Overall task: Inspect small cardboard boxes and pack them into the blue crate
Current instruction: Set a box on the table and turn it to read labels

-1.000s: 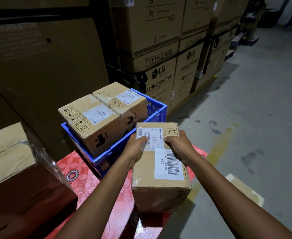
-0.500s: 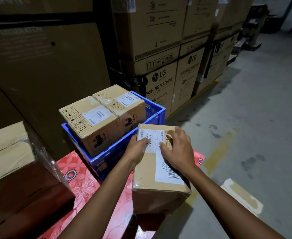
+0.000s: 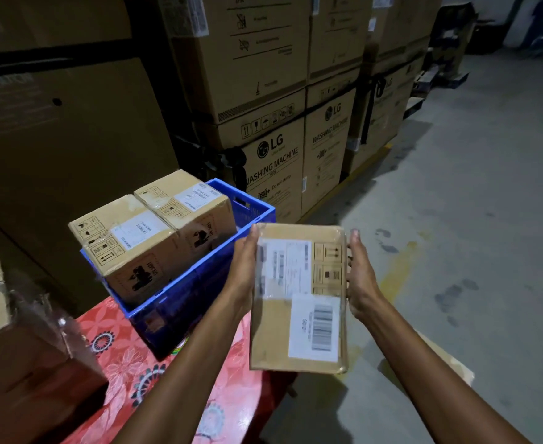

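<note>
Leftmost, note a large film-wrapped carton point(image 3: 13, 331) on the red floral cloth point(image 3: 119, 350). Just right of it, find the blue crate point(image 3: 180, 302) with two packed boxes point(image 3: 129, 238) side by side, standing well above the rim. Next, see the left hand point(image 3: 241, 277), pressed flat against the left side of the held box point(image 3: 299, 299), with the one visible finger point(image 3: 253, 238) straight along the edge and pointing away. Cannot tell how the other fingers lie behind the cardboard.

Hangs in the air, label side up, just beside the crate's near right corner, past the cloth's edge. Looks light for two hands. Seems stiff cardboard, slick with clear tape and glossy labels, so likely to slide under a loose squeeze. Best taken on the two long side faces near the middle, much as now.

Rightmost, much the same on the right hand point(image 3: 361, 283): finger point(image 3: 355, 241) straight against the right side, pressing inward, not hooked over the top.
</note>
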A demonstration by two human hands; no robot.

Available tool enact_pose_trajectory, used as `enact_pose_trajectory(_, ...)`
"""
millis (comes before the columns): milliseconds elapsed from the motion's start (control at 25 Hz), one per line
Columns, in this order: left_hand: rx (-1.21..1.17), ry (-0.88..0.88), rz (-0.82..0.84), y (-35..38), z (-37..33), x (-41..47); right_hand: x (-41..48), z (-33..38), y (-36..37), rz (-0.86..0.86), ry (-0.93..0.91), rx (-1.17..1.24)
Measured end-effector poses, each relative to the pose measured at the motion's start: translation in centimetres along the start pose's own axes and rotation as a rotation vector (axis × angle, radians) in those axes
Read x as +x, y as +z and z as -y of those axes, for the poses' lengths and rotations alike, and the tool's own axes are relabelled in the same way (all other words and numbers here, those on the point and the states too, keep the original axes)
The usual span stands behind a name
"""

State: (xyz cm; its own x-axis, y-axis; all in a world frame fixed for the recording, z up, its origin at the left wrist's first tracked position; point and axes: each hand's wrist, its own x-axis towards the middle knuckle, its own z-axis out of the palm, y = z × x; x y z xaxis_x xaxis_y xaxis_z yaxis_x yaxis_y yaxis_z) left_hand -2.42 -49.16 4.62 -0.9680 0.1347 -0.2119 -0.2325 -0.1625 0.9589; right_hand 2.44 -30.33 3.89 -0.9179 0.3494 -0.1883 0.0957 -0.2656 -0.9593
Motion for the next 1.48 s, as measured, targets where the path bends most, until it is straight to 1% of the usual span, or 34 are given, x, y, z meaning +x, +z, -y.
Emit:
enact_pose_trajectory(80, -0.03, -0.029, -0.041, 0.5, 0.7, -0.7, 0.3, -0.5, -1.6, -0.021, 0.043, -0.01)
enact_pose_trajectory(200, -0.1, -0.139, -0.14, 1.7, 3.3, -2.6, 0.3, -2.6, -3.8, 0.036, 0.164, -0.112)
enact_pose_trajectory(280, -0.065, -0.215, -0.147, 2.2, 5.5, -4.0, -0.1, -3.8, -5.1, 0.087, 0.227, -0.188)
enact_pose_trajectory(400, 0.005, -0.238, -0.175, 2.3, 6.9, -4.3, 0.7, -5.1, -6.4, 0.194, 0.309, -0.279)
enact_pose_trajectory(520, 0.079, -0.226, -0.21, 2.1, 6.0, -1.1, 3.2, -4.2, -6.0, 0.23, 0.224, -0.399)
enact_pose_trajectory(560, 0.106, -0.21, -0.211, 2.1, 5.6, 0.3, 4.4, -3.8, -5.6, 0.249, 0.199, -0.39)
enact_pose_trajectory(640, 0.048, -0.241, -0.187, 2.1, 5.1, 2.8, 6.2, -2.6, -4.6, 0.262, 0.242, -0.278)
enact_pose_trajectory(720, 0.004, -0.266, -0.171, 2.8, 4.3, 4.0, 6.3, -0.8, -3.5, 0.312, 0.277, -0.239)
enact_pose_trajectory(800, 0.01, -0.232, -0.151, 3.3, 3.7, 3.9, 6.5, -0.1, -3.5, 0.306, 0.267, -0.238)
enact_pose_trajectory(880, 0.037, -0.212, -0.193, 3.1, 2.6, 3.1, 6.1, 0.8, -3.5, 0.244, 0.261, -0.186)
enact_pose_trajectory(960, -0.002, -0.15, -0.22, 2.4, 1.4, 2.3, 6.1, 1.2, -3.6, 0.177, 0.244, -0.141)
enact_pose_trajectory(1080, -0.062, -0.089, -0.249, 0.9, -0.1, 1.4, 5.6, 1.8, -3.1, 0.138, 0.163, -0.086)
enact_pose_trajectory(1200, -0.085, -0.049, -0.292, -0.5, -0.3, -0.1, 4.0, 1.5, -2.1, 0.143, 0.123, -0.064)
enact_pose_trajectory(1320, -0.095, -0.088, -0.314, -1.9, 1.1, -1.5, 2.3, -0.4, -1.3, 0.171, 0.142, -0.106)
enact_pose_trajectory(1400, -0.056, -0.086, -0.28, -2.8, 2.1, -2.3, 1.1, -1.8, -0.7, 0.203, 0.14, -0.163)
enact_pose_trajectory(1480, -0.039, -0.046, -0.223, -3.4, 2.7, -3.0, -0.2, -2.3, 0.0, 0.226, 0.096, -0.226)
